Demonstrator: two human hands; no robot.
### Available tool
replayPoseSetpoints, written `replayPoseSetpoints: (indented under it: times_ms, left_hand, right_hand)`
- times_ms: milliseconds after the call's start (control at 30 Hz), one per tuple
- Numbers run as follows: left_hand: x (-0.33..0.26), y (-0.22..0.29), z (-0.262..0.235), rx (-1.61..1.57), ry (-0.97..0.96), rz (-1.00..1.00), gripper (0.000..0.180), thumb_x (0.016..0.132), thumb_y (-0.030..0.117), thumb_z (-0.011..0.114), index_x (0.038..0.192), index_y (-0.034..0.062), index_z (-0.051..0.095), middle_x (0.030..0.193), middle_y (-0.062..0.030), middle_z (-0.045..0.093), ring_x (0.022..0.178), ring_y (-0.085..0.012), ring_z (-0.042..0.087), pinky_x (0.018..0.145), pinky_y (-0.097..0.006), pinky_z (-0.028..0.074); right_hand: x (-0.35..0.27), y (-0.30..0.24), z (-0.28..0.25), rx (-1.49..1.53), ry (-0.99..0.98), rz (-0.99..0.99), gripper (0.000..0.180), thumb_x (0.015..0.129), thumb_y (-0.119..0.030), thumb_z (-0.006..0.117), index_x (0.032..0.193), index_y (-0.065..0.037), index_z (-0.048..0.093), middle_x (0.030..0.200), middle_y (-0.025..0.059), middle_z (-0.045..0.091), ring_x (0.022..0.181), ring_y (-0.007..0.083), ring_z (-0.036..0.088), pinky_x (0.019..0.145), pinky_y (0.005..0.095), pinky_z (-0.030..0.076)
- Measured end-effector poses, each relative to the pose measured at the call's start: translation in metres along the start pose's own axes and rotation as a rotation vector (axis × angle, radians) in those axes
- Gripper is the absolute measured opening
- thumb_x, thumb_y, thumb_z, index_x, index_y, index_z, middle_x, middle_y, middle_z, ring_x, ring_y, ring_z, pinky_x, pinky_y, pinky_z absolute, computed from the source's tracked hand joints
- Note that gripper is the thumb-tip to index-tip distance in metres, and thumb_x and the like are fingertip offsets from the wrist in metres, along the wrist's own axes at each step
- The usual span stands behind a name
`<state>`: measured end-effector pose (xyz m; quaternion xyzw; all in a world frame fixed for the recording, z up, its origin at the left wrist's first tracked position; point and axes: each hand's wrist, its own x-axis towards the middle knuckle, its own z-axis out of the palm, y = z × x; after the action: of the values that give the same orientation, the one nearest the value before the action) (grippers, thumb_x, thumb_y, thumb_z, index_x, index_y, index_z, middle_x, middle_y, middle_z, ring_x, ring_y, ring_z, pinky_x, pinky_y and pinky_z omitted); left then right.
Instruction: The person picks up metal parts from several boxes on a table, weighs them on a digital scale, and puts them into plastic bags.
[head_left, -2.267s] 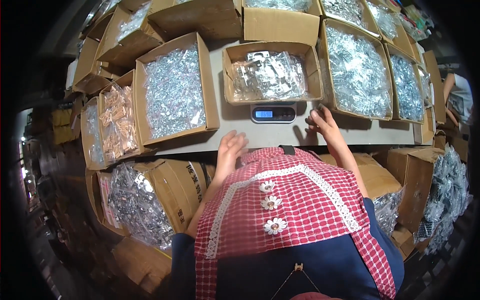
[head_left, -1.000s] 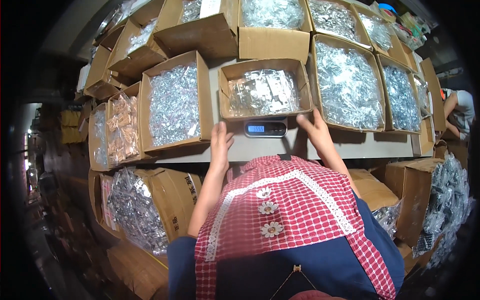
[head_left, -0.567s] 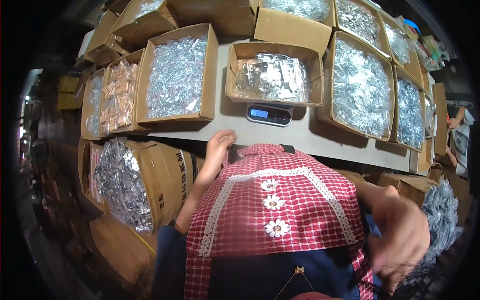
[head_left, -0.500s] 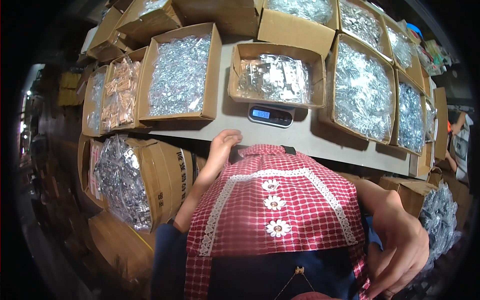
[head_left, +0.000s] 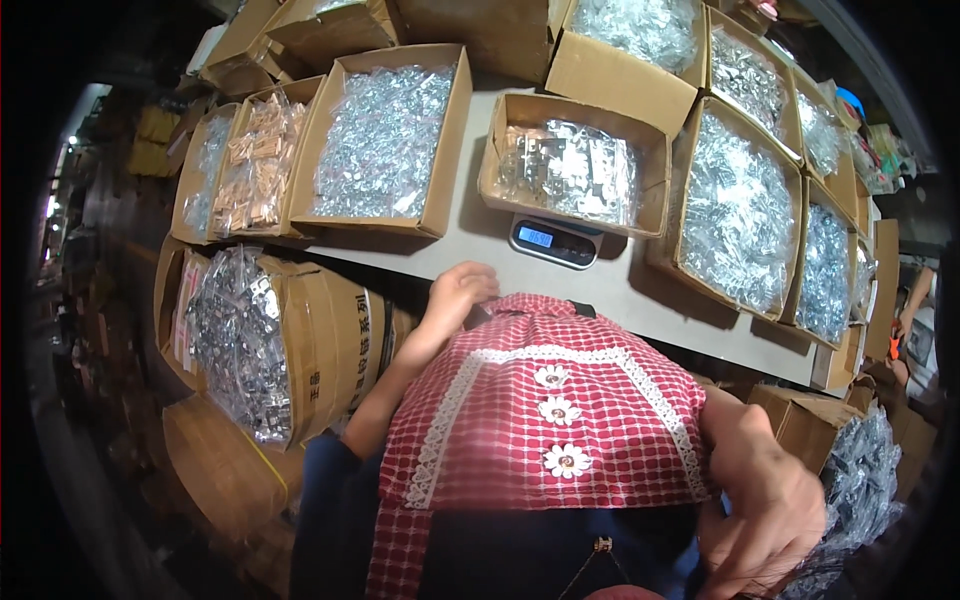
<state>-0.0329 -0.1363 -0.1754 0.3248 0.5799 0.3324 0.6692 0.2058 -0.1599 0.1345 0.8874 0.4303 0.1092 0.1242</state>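
Observation:
My left hand (head_left: 462, 290) rests at the near table edge beside the top of my red checked apron (head_left: 560, 400). Its fingers are loosely bent and hold nothing visible. Close to the camera, my right hand (head_left: 768, 505) is raised by the apron's right side, fingers curled downward; whatever they may hold is hidden. In front of me a digital scale (head_left: 553, 242) with a lit blue display sits on the table. On it stands a small cardboard box (head_left: 572, 218) containing bagged metal hinges (head_left: 575, 170). Neither hand touches the box or the scale.
Cardboard boxes of bagged metal parts (head_left: 380, 150) line the table's left, and others (head_left: 735, 205) its right. A big carton (head_left: 325, 340) holding bagged parts stands below left. Grey plastic bags (head_left: 860, 475) fill the lower right. Another person's arm (head_left: 912, 305) shows far right.
My right hand has shifted left and turned, its fingers more curled in. The table and boxes sit slightly further right and tilted as my head moved. My left hand stays at the edge.

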Motion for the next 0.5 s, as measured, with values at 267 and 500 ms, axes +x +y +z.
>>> replayPoseSetpoints:
  times_ms: [267, 500]
  left_hand:
    - [0.026, 0.126, 0.07, 0.297, -0.017, 0.558, 0.02, 0.095, 0.007, 0.048, 0.109, -0.0033, 0.058, 0.09, -0.0137, 0.066, 0.083, -0.0197, 0.067, 0.073, -0.029, 0.054]
    - [0.119, 0.153, 0.121, 1.384, -0.016, 0.993, 0.065, 0.069, 0.025, 0.075, 0.121, -0.0037, 0.049, 0.125, -0.0248, 0.047, 0.118, -0.0374, 0.043, 0.101, -0.048, 0.03]
  right_hand:
    - [0.045, 0.007, 0.057, 2.163, -0.681, -2.091, 0.039, 0.087, -0.018, 0.061, 0.051, -0.006, 0.051, 0.051, 0.0071, 0.052, 0.046, 0.0173, 0.05, 0.082, 0.0501, 0.055]
    - [0.096, -0.028, 0.084, 1.976, -0.139, -1.354, 0.032, 0.086, -0.024, 0.064, 0.063, -0.003, 0.056, 0.06, 0.0043, 0.057, 0.055, 0.0133, 0.054, 0.078, 0.0383, 0.051]
